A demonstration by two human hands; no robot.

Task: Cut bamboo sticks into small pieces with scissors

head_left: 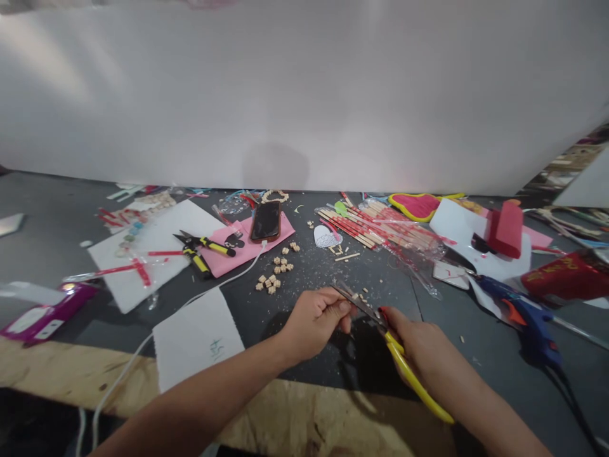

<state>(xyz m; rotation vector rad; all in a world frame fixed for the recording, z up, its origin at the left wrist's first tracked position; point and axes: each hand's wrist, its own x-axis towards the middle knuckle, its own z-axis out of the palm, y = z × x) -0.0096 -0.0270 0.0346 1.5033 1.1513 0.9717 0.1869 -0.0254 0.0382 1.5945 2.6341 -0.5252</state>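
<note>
Near the front of the dark table, my left hand (316, 320) is closed, its thumb and fingers pinched together. What they hold is too small to make out. My right hand (421, 349) grips yellow-handled snips (413, 374), with their long metal blades pointing up and left to my left fingertips. Small pale wooden bits lie around the blades. Beyond my left hand are several small bundles of cut wooden pieces (269, 284). Farther back lie red and pale wooden sticks (354, 228), partly in clear plastic, beside a white paper heart (327, 237).
Black-and-yellow pliers (193, 257) and a phone (266, 221) on a white cable lie on pink paper (226, 254). A blue glue gun (518, 317) and a red can (566, 276) are at right. White paper (197, 339) lies front left; a white panel (304, 95) stands behind.
</note>
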